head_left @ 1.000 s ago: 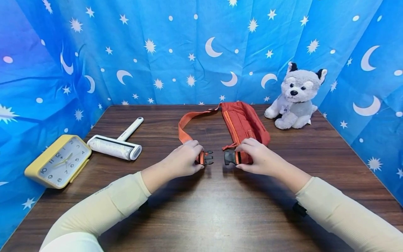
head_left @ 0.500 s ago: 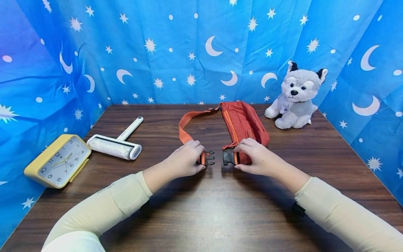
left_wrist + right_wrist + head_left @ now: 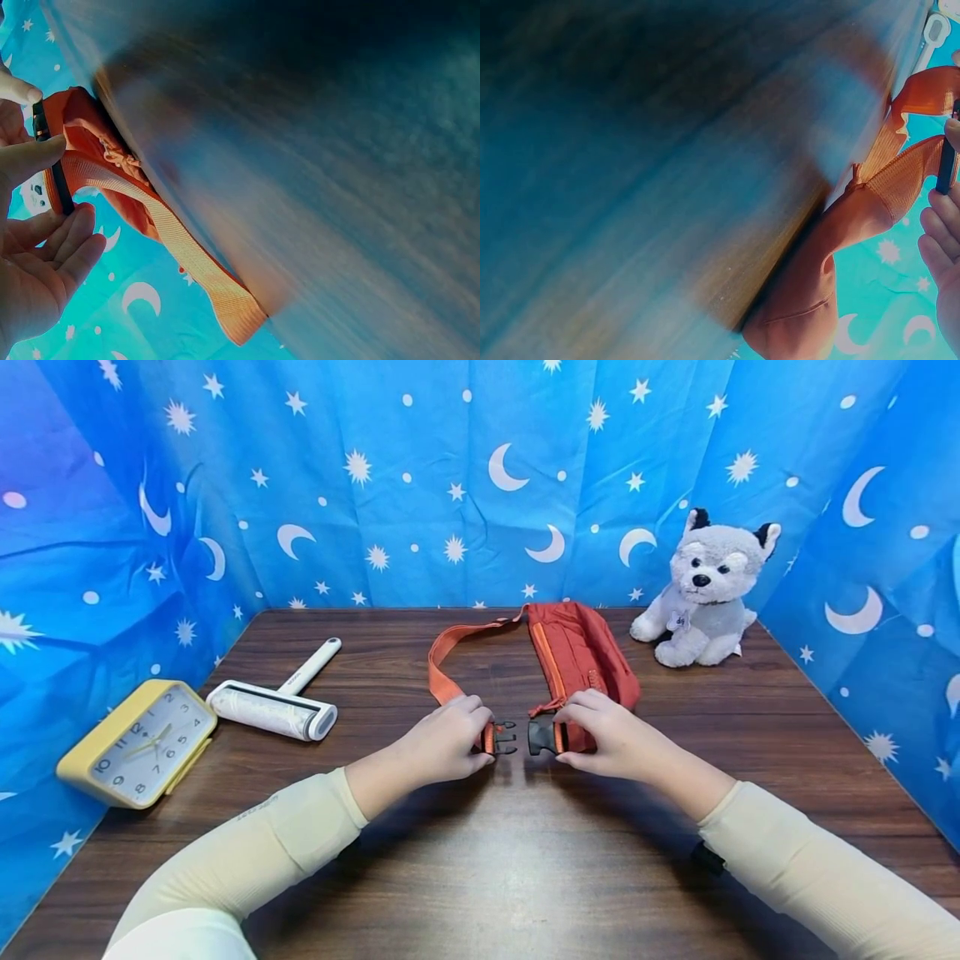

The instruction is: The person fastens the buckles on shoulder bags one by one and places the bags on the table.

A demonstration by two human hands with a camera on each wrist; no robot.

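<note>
Facing each other across a narrow gap are a pronged buckle half (image 3: 505, 737) and a socket buckle half (image 3: 542, 737), both black, about midway between the left and right edges of the surface (image 3: 480, 885). The left hand (image 3: 442, 743) pinches the first between thumb and fingers at its strap end, prongs directed toward the right edge; the right hand (image 3: 615, 735) pinches the second likewise, its mouth turned toward the left edge. Their long axes appear nearly collinear and roughly parallel to the far edge, so the key relation is judged to be this gap: prong tips just beside the mouth, not touching it. Neither grip is clearly nearer to the gap. Beyond the left hand, the orange strap (image 3: 447, 662) curves toward the far edge and round to the red waist bag (image 3: 581, 647), which lies right of centre, its long axis running from the far edge toward the right hand. Whether that hand touches the bag cannot be told.
</note>
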